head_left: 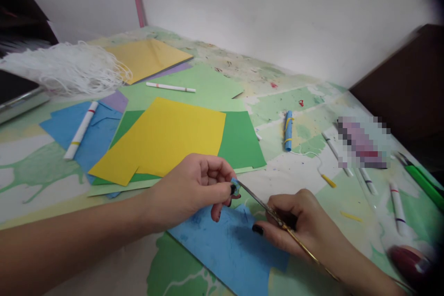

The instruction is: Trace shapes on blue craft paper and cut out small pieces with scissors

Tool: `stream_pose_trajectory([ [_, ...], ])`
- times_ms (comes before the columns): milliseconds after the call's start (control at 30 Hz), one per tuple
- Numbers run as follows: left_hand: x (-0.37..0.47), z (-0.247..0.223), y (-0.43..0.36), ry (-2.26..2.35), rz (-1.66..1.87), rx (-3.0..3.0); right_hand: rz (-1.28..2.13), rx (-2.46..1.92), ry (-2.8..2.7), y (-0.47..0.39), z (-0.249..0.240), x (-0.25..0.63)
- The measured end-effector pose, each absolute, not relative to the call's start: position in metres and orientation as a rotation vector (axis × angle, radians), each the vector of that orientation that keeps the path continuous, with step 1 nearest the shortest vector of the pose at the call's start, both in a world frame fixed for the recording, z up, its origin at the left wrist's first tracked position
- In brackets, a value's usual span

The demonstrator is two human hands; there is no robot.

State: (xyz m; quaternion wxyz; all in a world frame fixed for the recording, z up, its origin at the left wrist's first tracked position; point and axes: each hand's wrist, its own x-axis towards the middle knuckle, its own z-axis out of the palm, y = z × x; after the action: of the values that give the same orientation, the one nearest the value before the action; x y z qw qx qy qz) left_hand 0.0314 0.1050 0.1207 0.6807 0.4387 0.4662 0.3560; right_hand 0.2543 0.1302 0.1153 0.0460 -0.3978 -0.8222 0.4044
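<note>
Between its thumb and fingers, my left hand (pixel 204 185) pinches a small blue paper piece (pixel 235 186). My right hand (pixel 301 222) is closed around gold-handled scissors (pixel 282 225), whose blades point up and left with their tips at the blue piece. Whether the blades are parted is hard to tell. Below both hands lies a blue sheet (pixel 225 245) with a cut edge. Just beyond my left hand, a yellow sheet (pixel 166 141) rests on a green sheet (pixel 241 141).
A rolled blue paper (pixel 288 132) tied with yellow stands back right, with a white string. White markers (pixel 397 208) and a green cutter (pixel 425 185) lie at the right. White string (pixel 76 69) and a marker (pixel 81 130) on blue paper are at the left.
</note>
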Motion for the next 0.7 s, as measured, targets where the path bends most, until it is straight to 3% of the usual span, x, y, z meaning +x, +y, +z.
stream_pose_trajectory([
  [700, 0.0277, 0.1225, 0.1078, 1.125, 0.699, 1.043, 1.265, -1.215, -2.549, 0.1364, 0.114, 0.2594],
])
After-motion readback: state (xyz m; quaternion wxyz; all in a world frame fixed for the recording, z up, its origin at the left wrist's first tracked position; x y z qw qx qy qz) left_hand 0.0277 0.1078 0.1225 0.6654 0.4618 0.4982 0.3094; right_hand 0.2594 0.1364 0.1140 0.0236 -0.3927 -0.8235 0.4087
